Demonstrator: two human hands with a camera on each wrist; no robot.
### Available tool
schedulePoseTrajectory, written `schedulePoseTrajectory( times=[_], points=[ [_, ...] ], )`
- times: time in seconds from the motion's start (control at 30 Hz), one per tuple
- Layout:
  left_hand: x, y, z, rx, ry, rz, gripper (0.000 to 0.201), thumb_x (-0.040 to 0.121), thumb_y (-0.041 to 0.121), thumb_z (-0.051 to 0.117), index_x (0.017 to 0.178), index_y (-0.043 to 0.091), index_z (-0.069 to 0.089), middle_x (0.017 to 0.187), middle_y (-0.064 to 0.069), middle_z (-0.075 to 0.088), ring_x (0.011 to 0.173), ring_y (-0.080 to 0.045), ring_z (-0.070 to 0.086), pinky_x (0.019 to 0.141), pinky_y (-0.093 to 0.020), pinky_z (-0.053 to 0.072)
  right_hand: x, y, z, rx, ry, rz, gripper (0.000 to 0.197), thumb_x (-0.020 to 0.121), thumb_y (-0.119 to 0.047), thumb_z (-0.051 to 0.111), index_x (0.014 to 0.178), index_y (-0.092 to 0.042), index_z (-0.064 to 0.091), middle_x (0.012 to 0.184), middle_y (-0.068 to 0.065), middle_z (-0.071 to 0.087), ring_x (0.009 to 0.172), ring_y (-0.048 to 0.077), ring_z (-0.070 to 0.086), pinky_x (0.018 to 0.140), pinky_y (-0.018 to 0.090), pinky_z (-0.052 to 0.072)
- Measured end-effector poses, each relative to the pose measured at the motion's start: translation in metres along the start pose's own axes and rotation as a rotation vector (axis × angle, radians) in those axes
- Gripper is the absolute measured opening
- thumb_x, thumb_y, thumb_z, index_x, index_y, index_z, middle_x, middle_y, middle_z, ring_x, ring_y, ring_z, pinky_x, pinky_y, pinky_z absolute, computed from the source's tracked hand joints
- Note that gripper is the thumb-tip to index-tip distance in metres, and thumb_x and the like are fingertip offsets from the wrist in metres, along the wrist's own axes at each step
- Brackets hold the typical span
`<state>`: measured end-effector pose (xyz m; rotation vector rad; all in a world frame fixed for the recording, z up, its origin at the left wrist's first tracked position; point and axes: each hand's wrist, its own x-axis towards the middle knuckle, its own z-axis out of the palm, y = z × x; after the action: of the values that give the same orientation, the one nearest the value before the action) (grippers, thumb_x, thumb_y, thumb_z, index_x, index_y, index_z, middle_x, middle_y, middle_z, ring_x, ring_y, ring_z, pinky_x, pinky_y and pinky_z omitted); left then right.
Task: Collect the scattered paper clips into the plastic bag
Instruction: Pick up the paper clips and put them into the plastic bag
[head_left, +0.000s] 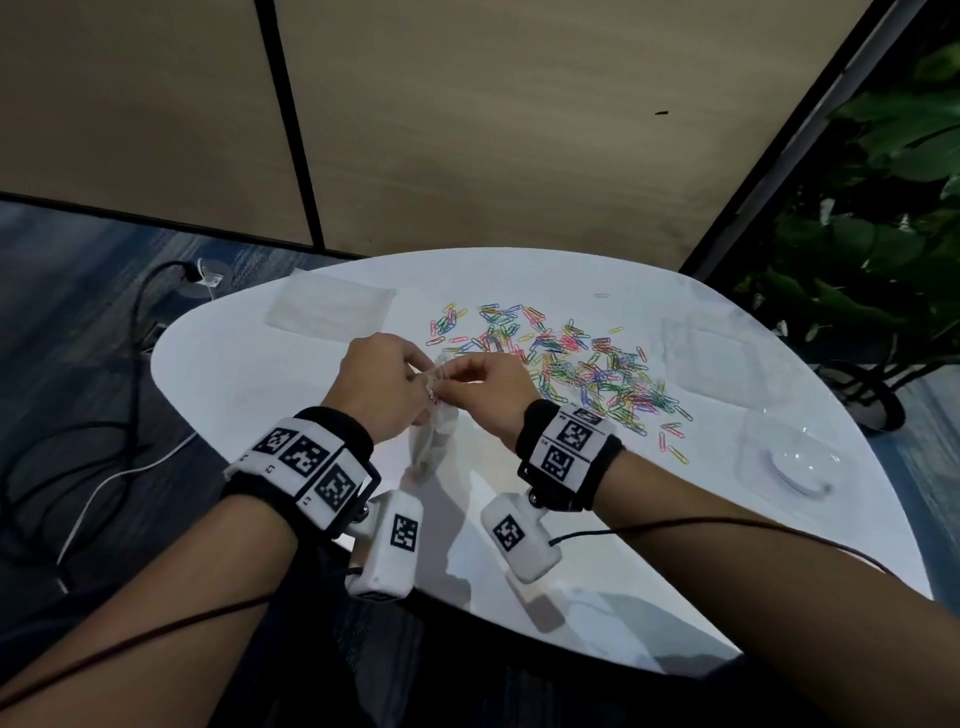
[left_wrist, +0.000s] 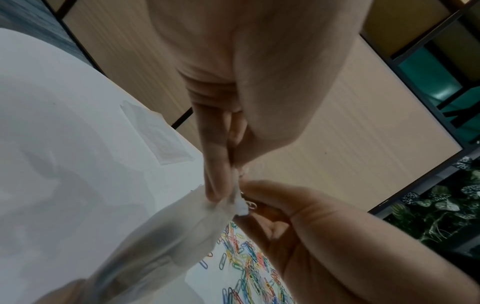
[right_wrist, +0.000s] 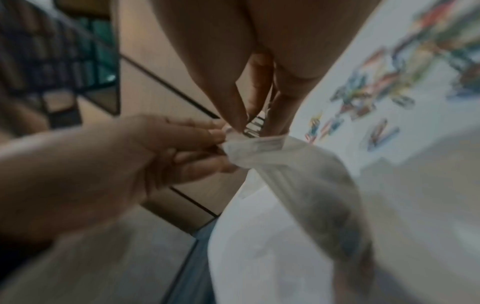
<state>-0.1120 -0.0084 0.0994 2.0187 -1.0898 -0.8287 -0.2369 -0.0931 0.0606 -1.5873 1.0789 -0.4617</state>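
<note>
A: Where is the plastic bag (head_left: 434, 431), and what's in it?

B: Held up over the near middle of the white table (head_left: 234, 374), hanging limp from its mouth. It's translucent; I can't make out any contents through the blur.

A: And the fingers?

B: The left hand (head_left: 376, 384) has its fingers curled, pinching the bag's top edge. The right hand (head_left: 491, 387) pinches what looks like a pale paper clip (left_wrist: 251, 205) right at the bag's mouth, thumb and fingertips drawn close together.

A: The rest of the clips?

B: The colourful paper clips (head_left: 571, 364) lie scattered over the table just beyond and to the right of the hands. A flat clear bag (head_left: 327, 306) lies at the far left of the table, and a clear lidded box (head_left: 789, 457) sits at the right edge.

A: The room?

B: Beige wall panels (head_left: 467, 130) with dark seams behind, blue carpet with cables (head_left: 104, 441) at left, a leafy plant (head_left: 883, 208) at right.
</note>
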Motion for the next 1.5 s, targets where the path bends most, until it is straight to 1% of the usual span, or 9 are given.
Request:
schedulePoseTrajectory(
  times=[0.23,0.4,0.47,0.57,0.67,0.93,1.13,1.37,1.5],
  points=[
    [0.001,0.002,0.004,0.026,0.012,-0.009,0.016,0.093,0.003,0.059,0.1,0.008,0.072,0.074,-0.013,0.075,0.06,-0.026,0.076,0.073,-0.041,0.065,-0.003,-0.024,-0.01,-0.682,-0.208,-0.231,0.019,0.091,-0.021,0.06,0.096,-0.012,0.076,0.078,0.001,0.067,0.073,0.015,0.062,0.066,0.024,0.047],
    [0.004,-0.005,-0.005,0.092,0.078,0.002,0.021,0.09,0.003,0.056,0.09,0.017,0.071,0.078,-0.014,0.075,0.068,-0.028,0.076,0.081,-0.041,0.063,0.016,-0.032,-0.036,-0.251,-0.025,-0.172,0.031,0.087,0.007,0.047,0.093,-0.003,0.076,0.092,0.012,0.074,0.081,0.024,0.074,0.079,0.036,0.061],
    [0.0,-0.006,-0.007,0.121,0.08,0.01,0.021,0.09,0.003,0.054,0.093,0.014,0.072,0.089,-0.016,0.074,0.07,-0.03,0.075,0.08,-0.042,0.063,0.032,-0.017,-0.046,-0.518,0.011,-0.195,0.036,0.09,0.003,0.045,0.107,-0.009,0.075,0.112,0.01,0.072,0.102,0.023,0.069,0.094,0.031,0.054],
    [-0.004,-0.007,-0.009,0.159,0.068,0.013,0.02,0.091,0.002,0.055,0.099,0.01,0.073,0.086,-0.013,0.074,0.063,-0.027,0.075,0.074,-0.038,0.064,0.042,0.026,-0.048,-1.056,-0.263,-0.261,0.045,0.102,-0.02,0.039,0.147,-0.018,0.042,0.157,0.006,0.034,0.143,0.024,0.035,0.116,0.035,0.028],
    [-0.006,-0.006,-0.016,0.19,0.072,0.013,0.021,0.09,0.0,0.055,0.099,0.009,0.073,0.078,-0.01,0.075,0.06,-0.025,0.075,0.071,-0.032,0.062,0.035,0.076,-0.043,-1.434,-0.462,-0.4,0.057,0.105,-0.032,0.029,0.156,-0.015,0.012,0.165,0.005,0.005,0.15,0.025,0.014,0.121,0.043,0.016],
    [-0.003,-0.002,-0.008,0.187,0.058,0.011,0.021,0.092,0.002,0.055,0.099,0.011,0.072,0.071,-0.011,0.076,0.061,-0.022,0.075,0.079,-0.039,0.063,0.046,0.126,-0.12,-1.565,-0.239,-0.151,0.058,0.102,-0.047,0.016,0.156,-0.029,0.002,0.165,0.0,-0.011,0.151,0.033,-0.002,0.118,0.06,0.011],
    [0.0,0.0,0.001,0.187,0.046,0.013,0.022,0.091,0.001,0.056,0.099,0.011,0.073,0.071,-0.013,0.075,0.065,-0.026,0.075,0.081,-0.041,0.063,0.062,0.127,-0.127,-1.389,-0.128,-0.138,0.045,0.102,-0.026,0.038,0.147,-0.021,0.034,0.145,0.015,0.037,0.124,0.039,0.046,0.096,0.048,0.048],
    [0.002,0.01,0.011,0.209,0.028,0.023,0.025,0.091,0.001,0.053,0.102,0.01,0.073,0.072,-0.014,0.076,0.066,-0.022,0.075,0.084,-0.039,0.062,0.07,0.098,-0.117,-1.232,0.003,-0.042,0.021,0.085,0.004,0.053,0.075,-0.008,0.067,0.078,0.009,0.065,0.079,0.029,0.067,0.064,0.025,0.052],
    [0.003,0.016,0.017,0.235,-0.003,0.032,0.024,0.093,0.003,0.054,0.105,0.011,0.073,0.076,-0.013,0.076,0.063,-0.018,0.074,0.085,-0.037,0.062,0.067,0.082,-0.139,-0.715,0.242,0.184,0.019,0.082,-0.002,0.071,0.098,-0.01,0.079,0.099,0.005,0.075,0.093,0.021,0.07,0.088,0.021,0.051]
  ],
)
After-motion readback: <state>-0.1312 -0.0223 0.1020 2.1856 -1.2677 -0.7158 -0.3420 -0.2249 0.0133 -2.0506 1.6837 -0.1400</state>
